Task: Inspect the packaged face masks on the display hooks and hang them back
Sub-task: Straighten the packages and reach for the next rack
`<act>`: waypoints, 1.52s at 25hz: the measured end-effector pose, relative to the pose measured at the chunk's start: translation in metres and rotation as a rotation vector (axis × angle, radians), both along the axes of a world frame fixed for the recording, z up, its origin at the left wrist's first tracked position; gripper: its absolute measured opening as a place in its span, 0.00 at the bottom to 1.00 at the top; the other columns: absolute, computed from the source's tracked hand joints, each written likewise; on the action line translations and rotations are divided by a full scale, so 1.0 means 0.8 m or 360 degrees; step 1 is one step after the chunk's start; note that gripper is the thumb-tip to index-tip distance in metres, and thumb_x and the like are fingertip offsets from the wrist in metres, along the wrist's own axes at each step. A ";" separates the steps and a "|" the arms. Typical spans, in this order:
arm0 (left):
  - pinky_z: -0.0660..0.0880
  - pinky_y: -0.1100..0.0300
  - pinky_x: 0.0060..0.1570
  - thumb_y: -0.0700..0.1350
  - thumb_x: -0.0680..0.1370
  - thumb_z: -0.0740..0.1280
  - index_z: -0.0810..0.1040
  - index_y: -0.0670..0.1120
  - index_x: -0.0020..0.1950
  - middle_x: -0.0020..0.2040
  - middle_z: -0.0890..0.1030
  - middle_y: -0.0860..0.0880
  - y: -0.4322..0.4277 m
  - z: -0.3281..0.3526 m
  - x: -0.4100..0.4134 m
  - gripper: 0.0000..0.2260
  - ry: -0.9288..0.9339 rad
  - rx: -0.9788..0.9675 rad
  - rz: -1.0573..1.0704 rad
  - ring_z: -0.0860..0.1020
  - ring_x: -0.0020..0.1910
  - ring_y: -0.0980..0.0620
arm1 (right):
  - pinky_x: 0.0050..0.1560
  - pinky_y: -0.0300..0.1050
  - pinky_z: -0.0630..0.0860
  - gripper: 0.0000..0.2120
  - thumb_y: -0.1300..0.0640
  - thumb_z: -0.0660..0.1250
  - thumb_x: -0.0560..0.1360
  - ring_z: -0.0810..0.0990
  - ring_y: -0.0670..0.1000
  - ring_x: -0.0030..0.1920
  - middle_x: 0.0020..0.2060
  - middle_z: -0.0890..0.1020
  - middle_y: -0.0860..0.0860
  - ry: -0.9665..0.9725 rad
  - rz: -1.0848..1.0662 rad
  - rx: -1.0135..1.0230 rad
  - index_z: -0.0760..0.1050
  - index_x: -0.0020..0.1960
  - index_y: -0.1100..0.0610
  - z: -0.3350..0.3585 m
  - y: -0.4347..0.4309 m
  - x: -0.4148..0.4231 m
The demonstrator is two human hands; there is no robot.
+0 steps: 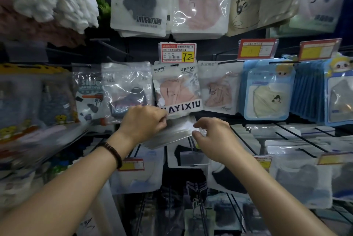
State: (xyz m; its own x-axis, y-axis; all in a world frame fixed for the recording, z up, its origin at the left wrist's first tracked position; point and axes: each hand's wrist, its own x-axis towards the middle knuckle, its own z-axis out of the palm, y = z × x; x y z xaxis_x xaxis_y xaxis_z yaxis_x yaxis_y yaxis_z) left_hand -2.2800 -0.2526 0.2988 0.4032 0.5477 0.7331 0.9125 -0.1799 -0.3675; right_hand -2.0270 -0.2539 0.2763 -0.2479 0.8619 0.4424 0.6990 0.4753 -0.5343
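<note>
- The person's left hand (145,121) grips the left edge of a thin stack of clear, shiny plastic mask packs (175,132), with its fingers curled round it.
- The right hand (212,136) pinches the right corner of the stack between thumb and finger, or so it looks; that spot is blurry.
- The stack lies nearly flat near the middle of the black display rack (210,48).
- It is on no hook. It sits just under the bottom edge of a hanging pink mask pack with big black KAYIXIU letters (177,90).
- That pink pack hangs on a thin black metal hook (174,65), below a red and yellow price tag with a hand-written 12 (178,52).
- The step in hand seems to be looking the packs over. Hanging them back is not yet done.
- To do it well, both hands should hold the edges firmly, so no slippery pack slides out.
- The packs should be lined up so their hanging holes sit one over the other.
- Next the stack should be turned upright, holes on top, and pushed straight onto the hook end, not at a slant.
- The price tag is right above the hook, so the stack should come in under it and not knock it.
</note>
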 end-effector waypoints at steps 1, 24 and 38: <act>0.76 0.60 0.29 0.48 0.80 0.65 0.84 0.51 0.44 0.34 0.83 0.55 -0.008 -0.006 0.001 0.10 -0.0117 0.0111 -0.0057 0.81 0.30 0.51 | 0.62 0.46 0.76 0.17 0.46 0.67 0.83 0.78 0.49 0.66 0.66 0.80 0.49 0.0050 0.0003 0.0016 0.79 0.70 0.48 -0.002 0.000 0.001; 0.72 0.66 0.33 0.55 0.85 0.65 0.76 0.54 0.45 0.34 0.78 0.52 -0.175 -0.047 0.113 0.11 -0.2066 0.0219 -0.0714 0.75 0.31 0.58 | 0.42 0.44 0.83 0.06 0.57 0.71 0.80 0.86 0.50 0.43 0.42 0.88 0.55 0.1632 0.0708 0.0247 0.86 0.50 0.58 -0.005 -0.076 0.029; 0.73 0.76 0.39 0.50 0.85 0.60 0.80 0.49 0.48 0.38 0.85 0.59 -0.161 -0.164 0.157 0.12 -0.2495 -0.0275 -0.0576 0.81 0.38 0.66 | 0.46 0.41 0.85 0.11 0.61 0.75 0.78 0.90 0.51 0.48 0.47 0.91 0.53 0.1939 0.0094 -0.0122 0.86 0.60 0.54 -0.146 -0.097 0.040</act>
